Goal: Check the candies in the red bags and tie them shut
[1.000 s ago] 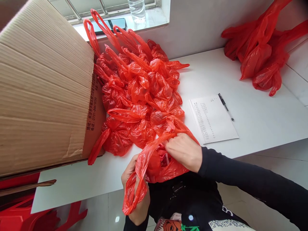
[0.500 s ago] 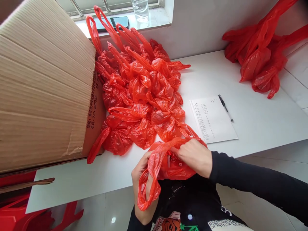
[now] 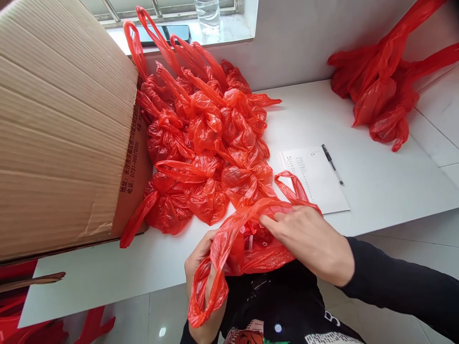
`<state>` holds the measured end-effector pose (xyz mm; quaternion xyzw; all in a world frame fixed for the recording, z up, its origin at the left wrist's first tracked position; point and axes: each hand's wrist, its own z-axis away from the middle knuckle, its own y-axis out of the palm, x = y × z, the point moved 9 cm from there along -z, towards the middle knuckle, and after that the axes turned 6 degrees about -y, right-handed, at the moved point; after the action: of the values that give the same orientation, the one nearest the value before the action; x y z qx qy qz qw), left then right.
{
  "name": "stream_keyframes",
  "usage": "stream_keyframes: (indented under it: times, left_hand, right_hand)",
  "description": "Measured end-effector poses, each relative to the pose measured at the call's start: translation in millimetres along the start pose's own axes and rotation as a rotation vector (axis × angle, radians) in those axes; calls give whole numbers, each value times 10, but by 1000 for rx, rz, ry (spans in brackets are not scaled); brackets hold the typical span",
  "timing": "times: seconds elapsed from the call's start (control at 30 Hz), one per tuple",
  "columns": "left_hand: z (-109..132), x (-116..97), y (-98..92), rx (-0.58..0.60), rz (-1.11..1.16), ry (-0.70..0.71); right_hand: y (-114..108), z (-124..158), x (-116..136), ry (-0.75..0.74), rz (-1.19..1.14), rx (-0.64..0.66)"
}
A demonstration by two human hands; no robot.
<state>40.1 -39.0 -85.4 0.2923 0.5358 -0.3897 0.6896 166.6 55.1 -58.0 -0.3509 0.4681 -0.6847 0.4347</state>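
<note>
A red plastic bag [image 3: 265, 260] is held with its mouth spread at the table's near edge. Small red items with white marks [image 3: 256, 238] lie inside, too small to name. My left hand [image 3: 201, 255] grips the bag's left side, and one handle loop hangs over it; some of its fingers are behind the plastic. At the right rim, my right hand [image 3: 304, 231] has its fingers curled on the bag's edge, thumb side toward the opening. The other handle loop stands up beyond that hand, over the notepad. Knotted red bags [image 3: 206, 186] are heaped just behind.
A large cardboard box [image 3: 68, 143] stands at the left. On the right lie a notepad [image 3: 322, 186] with handwritten lists and a pen [image 3: 333, 164]. More red bags [image 3: 376, 100] are by the wall. The sill holds a phone [image 3: 182, 33] and a clear bottle [image 3: 208, 16].
My right hand has shifted right and out from the bag's opening, so more of the hand shows. The mouth is wider, and the far handle loop has risen over the notepad.
</note>
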Motion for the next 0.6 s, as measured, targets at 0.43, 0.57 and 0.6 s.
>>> stream_keyframes:
  times: [0.43,0.57,0.6]
  left_hand:
    - [-19,48,96,-25,-31,-52]
    - [-28,106,30,-55,-15,-71]
    - [-28,105,19,-54,-20,-65]
  right_hand:
    - [412,-211,64,-48,-37,111]
    - [208,-137,-46,-41,-38,65]
    - [154,-125,-79,-27,-47,48]
